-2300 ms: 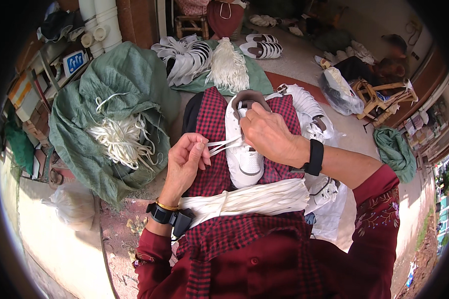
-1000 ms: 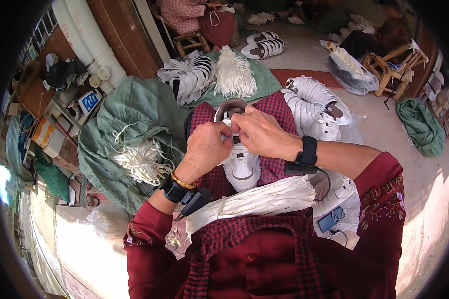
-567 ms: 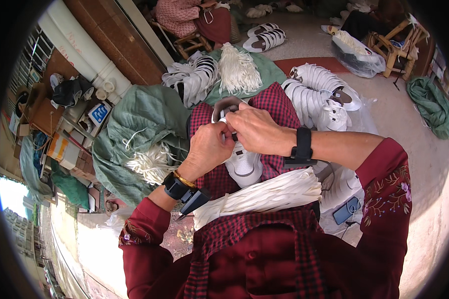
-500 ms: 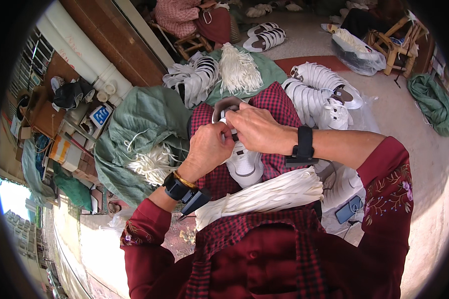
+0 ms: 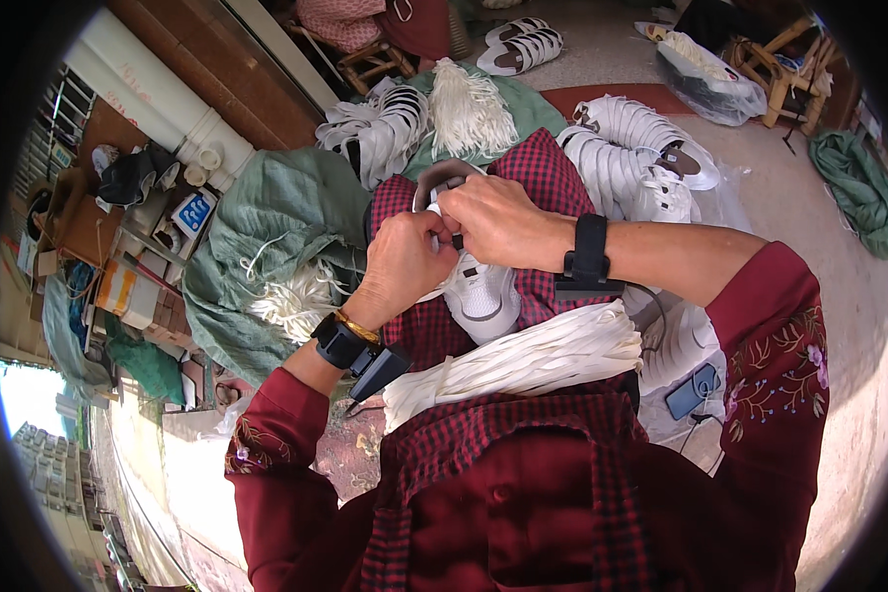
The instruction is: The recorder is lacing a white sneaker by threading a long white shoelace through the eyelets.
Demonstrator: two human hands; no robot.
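Both hands meet on a white shoe (image 5: 483,296) lying on the person's checked lap. The left hand (image 5: 405,261) pinches at its upper part; the right hand (image 5: 498,222) closes over it from the other side. A bundle of white laces (image 5: 523,360) lies across the lap below. More shoes (image 5: 631,158) are stacked just beyond, and a green sack (image 5: 266,227) with loose laces lies at left.

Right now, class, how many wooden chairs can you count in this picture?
2: one wooden chair top centre behind the shoes, another at top right beside a plastic bag. Others may be hidden.
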